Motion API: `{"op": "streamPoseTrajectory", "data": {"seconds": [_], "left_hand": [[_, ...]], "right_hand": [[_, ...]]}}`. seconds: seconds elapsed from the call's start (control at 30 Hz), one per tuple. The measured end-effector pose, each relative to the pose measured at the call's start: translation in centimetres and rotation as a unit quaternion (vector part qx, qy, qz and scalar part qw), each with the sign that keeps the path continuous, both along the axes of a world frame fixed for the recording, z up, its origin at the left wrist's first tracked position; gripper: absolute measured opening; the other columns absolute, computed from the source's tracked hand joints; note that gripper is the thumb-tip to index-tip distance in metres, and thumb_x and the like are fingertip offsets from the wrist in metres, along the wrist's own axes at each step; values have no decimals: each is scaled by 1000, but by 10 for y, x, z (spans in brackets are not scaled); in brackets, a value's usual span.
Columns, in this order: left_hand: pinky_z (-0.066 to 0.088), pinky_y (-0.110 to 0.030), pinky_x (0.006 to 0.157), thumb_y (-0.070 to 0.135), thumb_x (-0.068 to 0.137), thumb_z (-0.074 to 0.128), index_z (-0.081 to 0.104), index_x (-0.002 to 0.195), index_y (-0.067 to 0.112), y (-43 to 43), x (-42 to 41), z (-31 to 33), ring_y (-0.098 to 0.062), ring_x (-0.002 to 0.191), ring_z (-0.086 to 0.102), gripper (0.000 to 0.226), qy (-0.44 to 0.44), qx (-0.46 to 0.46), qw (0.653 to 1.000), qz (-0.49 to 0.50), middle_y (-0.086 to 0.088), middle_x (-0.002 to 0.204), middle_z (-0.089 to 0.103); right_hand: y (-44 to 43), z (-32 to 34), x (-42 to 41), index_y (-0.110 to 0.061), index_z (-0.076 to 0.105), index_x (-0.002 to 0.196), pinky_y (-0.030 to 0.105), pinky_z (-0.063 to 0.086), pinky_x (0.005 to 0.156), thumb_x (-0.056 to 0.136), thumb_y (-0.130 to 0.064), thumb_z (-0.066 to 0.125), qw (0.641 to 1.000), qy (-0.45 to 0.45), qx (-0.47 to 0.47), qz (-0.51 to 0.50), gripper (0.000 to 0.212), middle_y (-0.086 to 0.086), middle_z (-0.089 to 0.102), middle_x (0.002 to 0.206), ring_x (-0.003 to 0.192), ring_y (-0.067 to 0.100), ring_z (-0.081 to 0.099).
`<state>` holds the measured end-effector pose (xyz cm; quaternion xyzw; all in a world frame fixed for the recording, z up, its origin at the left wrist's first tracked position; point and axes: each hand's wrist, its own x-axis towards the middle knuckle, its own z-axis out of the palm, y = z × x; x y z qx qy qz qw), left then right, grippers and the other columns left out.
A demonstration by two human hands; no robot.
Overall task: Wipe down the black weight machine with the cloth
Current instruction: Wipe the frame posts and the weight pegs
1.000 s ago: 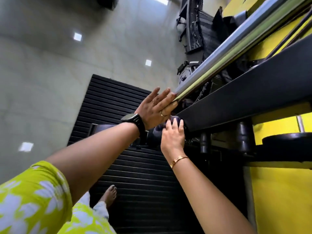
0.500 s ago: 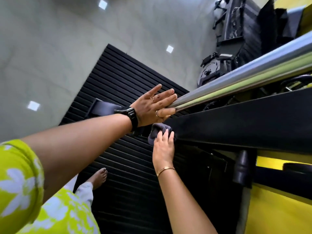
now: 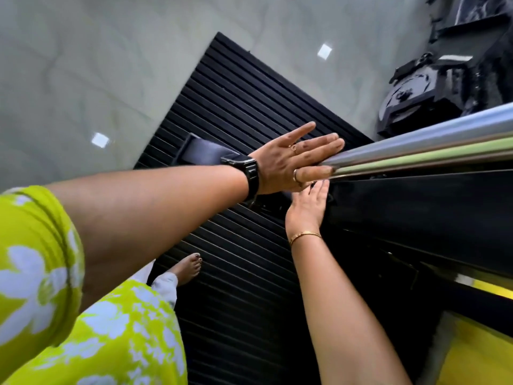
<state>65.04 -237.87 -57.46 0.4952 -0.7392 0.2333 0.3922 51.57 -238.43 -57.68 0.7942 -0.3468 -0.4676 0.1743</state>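
**Both hands flat on the black machine**

Grey polished floor [image 3: 83, 79] tiles carry bright square reflections around a black ribbed mat [image 3: 244, 101], where my bare foot [image 3: 188, 269] stands. The black weight machine [image 3: 416, 212] reaches in from the right, its glossy beam just under a chrome bar [image 3: 430, 140], with a yellow panel [image 3: 477, 357] below. My left hand [image 3: 288, 162], fingers straight, lies flat over the bar's end, a black watch [image 3: 247, 170] on its wrist. My right hand [image 3: 306, 209], fingers also straight, presses flat on the beam just beneath, with a gold bangle [image 3: 305, 235] at the wrist. The cloth is hidden; I cannot tell whether it lies under that palm.
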Motion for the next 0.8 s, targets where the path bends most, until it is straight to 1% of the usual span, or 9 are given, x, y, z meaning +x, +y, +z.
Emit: {"op": "streamPoseTrajectory", "data": {"seconds": [0.1, 0.23, 0.33, 0.47, 0.53, 0.57, 0.63, 0.7, 0.8], "left_hand": [[2, -45, 122, 23, 91, 53, -25, 149, 17, 3, 1, -11, -22, 150, -1, 98, -11, 21, 1000, 6, -10, 161, -15], [0, -45, 122, 33, 98, 42, -23, 149, 14, 8, -2, -19, -22, 150, -6, 85, -34, 67, 996, 38, -12, 161, -15], [-1, -44, 122, 37, 101, 35, -21, 151, 14, 18, 6, -7, -23, 149, -8, 78, -48, 104, 993, 22, -11, 162, -13], [7, -45, 121, 31, 98, 41, -17, 153, 20, 21, 2, 38, -21, 150, -1, 80, 11, 83, 996, 8, -5, 162, -13], [9, -45, 121, 32, 96, 45, -18, 152, 23, 20, -1, 66, -23, 150, 3, 84, 11, 73, 997, 2, -7, 162, -12], [9, -45, 120, 33, 97, 43, -17, 152, 25, 19, 1, 82, -26, 149, 11, 82, 1, 70, 998, -6, -9, 163, -8], [10, -44, 119, 35, 99, 33, -14, 153, 29, 20, 9, 109, -29, 139, 29, 72, -29, 66, 997, -22, -12, 158, 15], [10, -43, 118, 34, 101, 23, -9, 154, 31, 20, 16, 139, -27, 131, 36, 62, -57, 55, 997, -25, -10, 147, 29], [15, -43, 116, 31, 102, 20, 21, 150, 31, 18, 11, 191, -25, 128, 39, 47, -60, 22, 998, -5, -7, 142, 33]], "right_hand": [[2, -22, -4, -15, 21, 153, 57, -7, 116, 104, -28, 23, 999, 14, 36, 10, 51, 11, 13, 160, 146, 43, 3], [6, -13, -7, -17, 26, 152, 54, -2, 117, 104, -24, 20, 998, 5, 60, -4, 49, 10, 14, 160, 147, 38, 6], [5, 22, -1, -15, 24, 153, 53, -3, 117, 104, -21, 18, 999, 3, 33, -26, 49, 9, 14, 161, 147, 36, 5], [-1, 90, 11, -13, 23, 152, 55, -8, 116, 103, -23, 21, 999, -4, -12, -39, 50, 12, 13, 160, 147, 39, 2], [1, 129, 13, -13, 24, 152, 57, -12, 114, 102, -24, 24, 999, -2, -40, -32, 51, 13, 14, 160, 147, 40, 2], [2, 151, 14, -13, 24, 152, 59, -14, 112, 102, -25, 25, 998, 1, -54, -25, 51, 13, 16, 159, 147, 41, 2], [6, 184, 15, -13, 25, 151, 60, -17, 110, 102, -24, 24, 997, -2, -69, -26, 51, 11, 17, 159, 147, 40, 2], [10, 217, 13, -14, 27, 150, 61, -20, 108, 101, -20, 24, 996, -13, -84, -37, 50, 9, 20, 159, 147, 39, 3], [19, 260, 9, -15, 33, 149, 61, -28, 101, 100, -17, 25, 991, -50, -115, -55, 49, 7, 23, 156, 147, 36, 7]]}}
